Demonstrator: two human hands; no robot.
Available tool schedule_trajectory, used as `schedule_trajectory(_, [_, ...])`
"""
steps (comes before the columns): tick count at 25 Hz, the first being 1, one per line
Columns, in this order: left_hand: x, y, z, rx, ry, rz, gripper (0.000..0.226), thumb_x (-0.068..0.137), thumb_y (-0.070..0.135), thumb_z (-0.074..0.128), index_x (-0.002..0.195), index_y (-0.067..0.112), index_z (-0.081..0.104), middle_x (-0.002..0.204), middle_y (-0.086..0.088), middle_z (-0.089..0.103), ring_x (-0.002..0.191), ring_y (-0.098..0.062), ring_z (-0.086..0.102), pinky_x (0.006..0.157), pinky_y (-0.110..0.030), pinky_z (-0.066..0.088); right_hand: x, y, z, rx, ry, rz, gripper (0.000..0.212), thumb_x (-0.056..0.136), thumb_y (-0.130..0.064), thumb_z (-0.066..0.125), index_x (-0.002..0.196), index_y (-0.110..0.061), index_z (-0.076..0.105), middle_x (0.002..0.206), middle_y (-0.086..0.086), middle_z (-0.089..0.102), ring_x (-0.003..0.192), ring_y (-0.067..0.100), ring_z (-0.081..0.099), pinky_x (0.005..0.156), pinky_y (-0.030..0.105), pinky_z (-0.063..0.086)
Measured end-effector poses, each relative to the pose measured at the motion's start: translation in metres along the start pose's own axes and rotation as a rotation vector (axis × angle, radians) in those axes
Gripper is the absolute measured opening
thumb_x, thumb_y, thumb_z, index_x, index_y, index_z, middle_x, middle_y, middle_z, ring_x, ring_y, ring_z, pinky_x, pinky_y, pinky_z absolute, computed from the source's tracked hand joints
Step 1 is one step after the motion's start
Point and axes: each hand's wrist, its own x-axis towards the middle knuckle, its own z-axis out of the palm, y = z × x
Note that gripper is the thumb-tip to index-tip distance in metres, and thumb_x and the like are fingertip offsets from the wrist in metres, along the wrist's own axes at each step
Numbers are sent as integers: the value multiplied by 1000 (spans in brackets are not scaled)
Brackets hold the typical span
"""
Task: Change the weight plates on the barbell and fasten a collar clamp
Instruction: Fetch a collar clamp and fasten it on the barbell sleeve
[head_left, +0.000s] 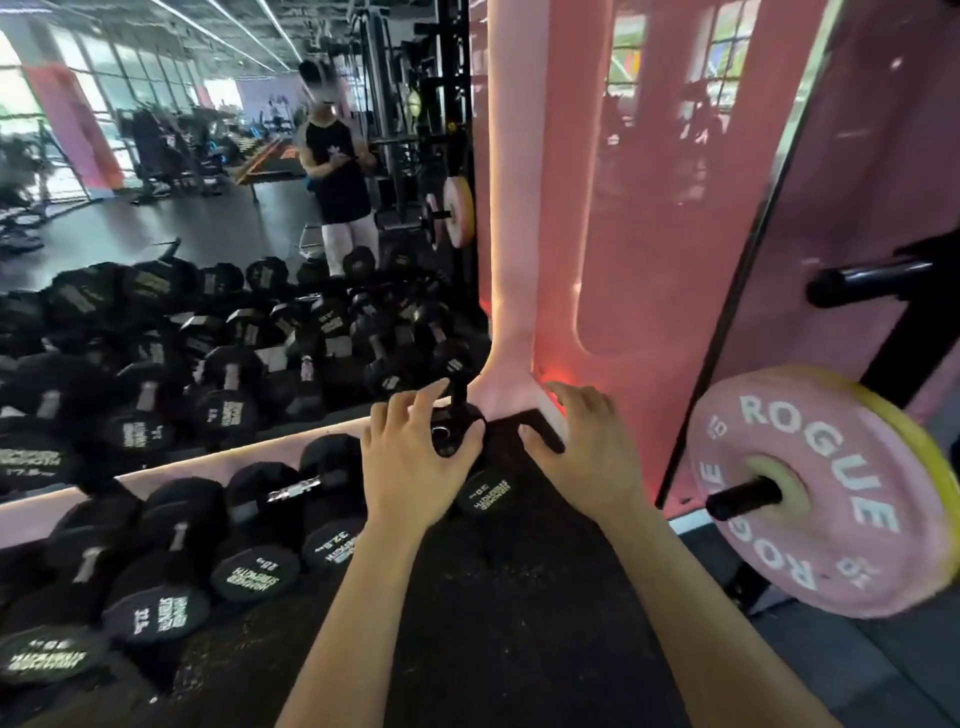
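Note:
A pink ROGUE weight plate (810, 488) sits on the black barbell sleeve (743, 499) at the right, with a yellow plate (930, 467) behind it. No collar shows on the sleeve end. Low in the corner where the mirror meets the pink wall stands a small black object with a silver ring (454, 428); I cannot tell what it is. My left hand (415, 457) is spread over it, thumb and fingers on either side. My right hand (587, 447) is spread just to its right, fingertips on the dark floor by the wall's base.
Several black hex dumbbells (249, 566) lie along the mirror at the left, one (485, 493) right below my hands. The mirror (208, 260) reflects them and a standing person. A black rack peg (862, 280) juts out above the barbell. Dark rubber floor (519, 623) lies below.

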Motion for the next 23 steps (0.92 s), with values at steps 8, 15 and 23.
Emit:
schedule_trajectory(8, [122, 38, 129, -295, -222, 269, 62, 84, 65, 55, 134, 29, 53, 124, 4, 58, 115, -22, 46, 99, -41, 39, 79, 62, 5, -285, 217, 306, 59, 79, -55, 54, 123, -15, 57, 107, 6, 62, 97, 31, 54, 78, 44, 49])
schedule_trajectory(15, [126, 146, 214, -610, -415, 530, 63, 81, 65, 51, 134, 30, 54, 118, 3, 60, 112, -26, 51, 94, -44, 44, 53, 131, -57, -464, 360, 602, 59, 83, -54, 59, 131, -20, 52, 116, 2, 59, 107, 26, 50, 89, 41, 46])
schedule_trajectory(23, [142, 257, 276, -732, -454, 674, 63, 79, 61, 53, 130, 24, 55, 119, 1, 61, 111, -25, 52, 93, -44, 44, 47, 215, -120, -574, 502, 734, 58, 85, -52, 62, 134, -24, 48, 121, 0, 59, 113, 23, 50, 92, 38, 45])
